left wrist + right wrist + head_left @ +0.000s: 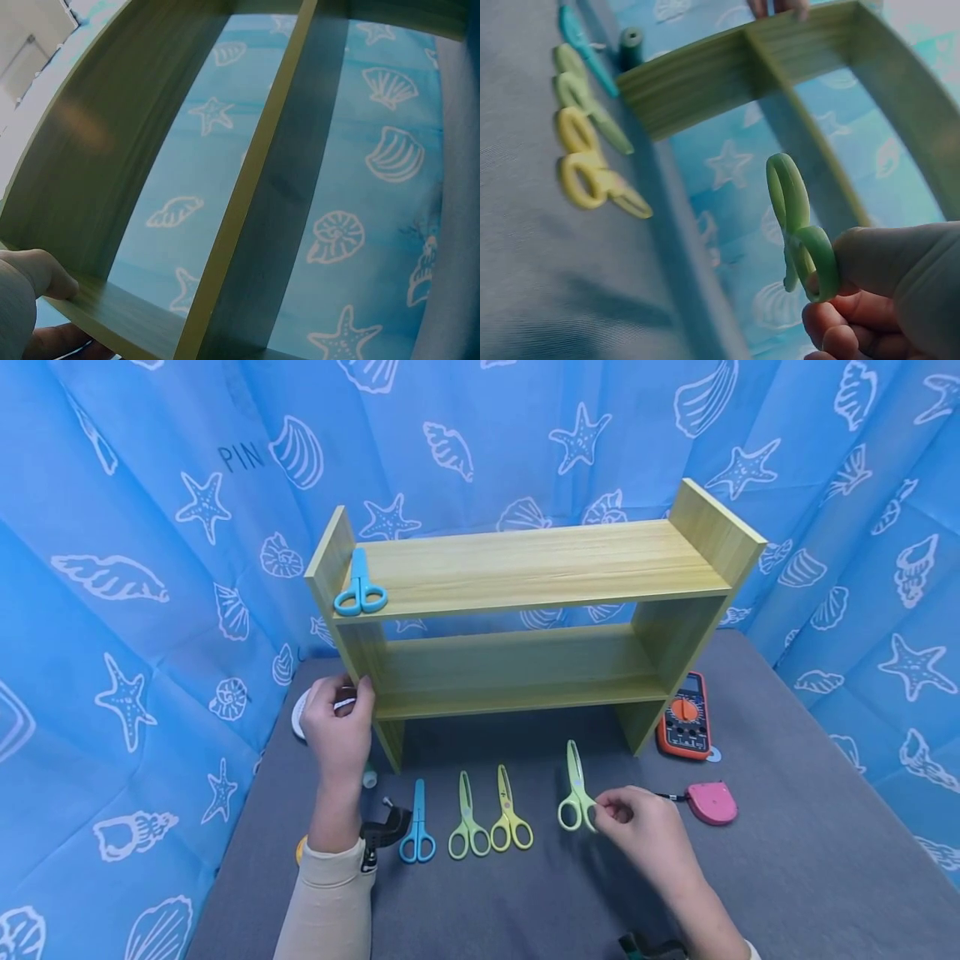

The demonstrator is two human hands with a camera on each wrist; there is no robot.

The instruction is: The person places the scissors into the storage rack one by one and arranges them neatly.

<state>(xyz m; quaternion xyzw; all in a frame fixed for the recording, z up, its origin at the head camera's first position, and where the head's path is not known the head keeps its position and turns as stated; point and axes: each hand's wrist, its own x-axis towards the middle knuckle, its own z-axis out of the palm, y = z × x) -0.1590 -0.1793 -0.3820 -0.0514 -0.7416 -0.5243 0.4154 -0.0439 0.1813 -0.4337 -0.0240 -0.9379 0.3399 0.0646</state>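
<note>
At the left end of the two-tier wooden shelf (525, 564), my left hand (337, 727) grips the side panel. The left wrist view shows its thumb (49, 274) on the panel's inner face, the other fingers partly hidden outside. My right hand (648, 827) pinches light green scissors (577, 789) by one handle loop, in front of the shelf with the blades pointing toward it. Blue scissors (360, 581) lie at the left end of the top board. Another blue pair (418, 810), a green pair (467, 814) and a yellow pair (507, 806) lie in a row on the table.
An orange multimeter (685, 718) lies beside the shelf's right leg, with a pink tape measure (711, 802) nearer the front. A small green bottle-like item (631, 46) stands by the left leg. The blue curtain (487, 443) hangs close behind.
</note>
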